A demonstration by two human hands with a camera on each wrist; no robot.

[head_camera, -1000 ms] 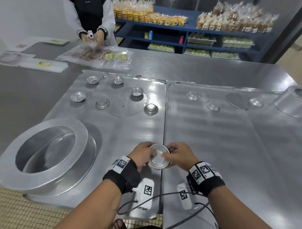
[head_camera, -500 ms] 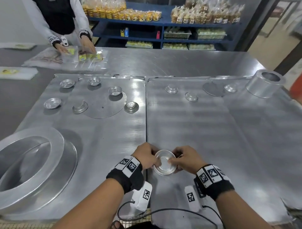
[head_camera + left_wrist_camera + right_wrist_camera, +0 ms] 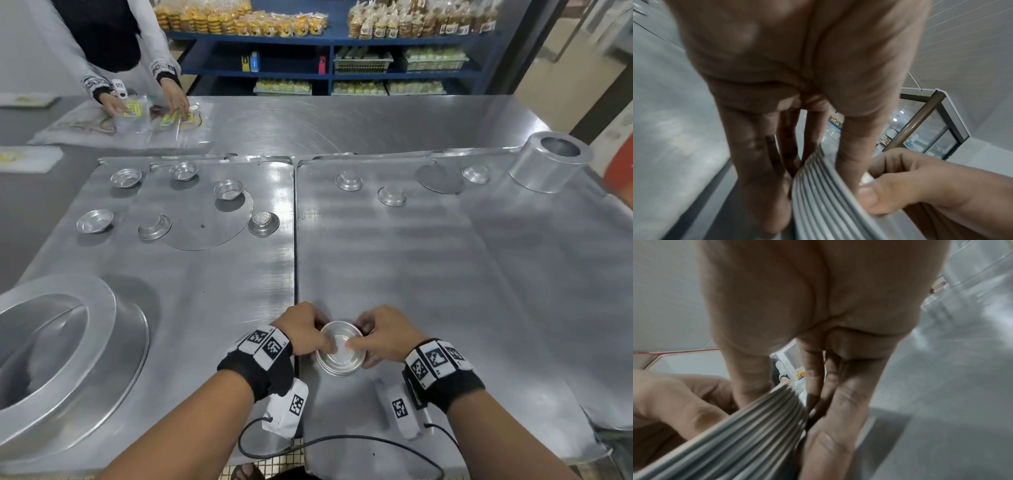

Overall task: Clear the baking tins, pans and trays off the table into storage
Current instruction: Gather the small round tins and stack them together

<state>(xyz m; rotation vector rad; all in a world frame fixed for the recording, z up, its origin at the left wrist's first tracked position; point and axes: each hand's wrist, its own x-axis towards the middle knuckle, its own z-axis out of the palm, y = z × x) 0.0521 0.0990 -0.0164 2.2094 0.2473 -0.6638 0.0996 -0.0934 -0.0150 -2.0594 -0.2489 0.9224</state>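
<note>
Large ring pan (image 3: 51,346) is running off the head view's left edge. Stack of small tins (image 3: 824,194) is leaving both wrist views at the bottom edge, its rims blurring, its lower side hiding behind curled fingers (image 3: 818,386).

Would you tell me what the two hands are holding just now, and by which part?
A stack of small nested tins. The left hand grips its left rim and side, the right hand its right, thumbs over the top rim.
</note>
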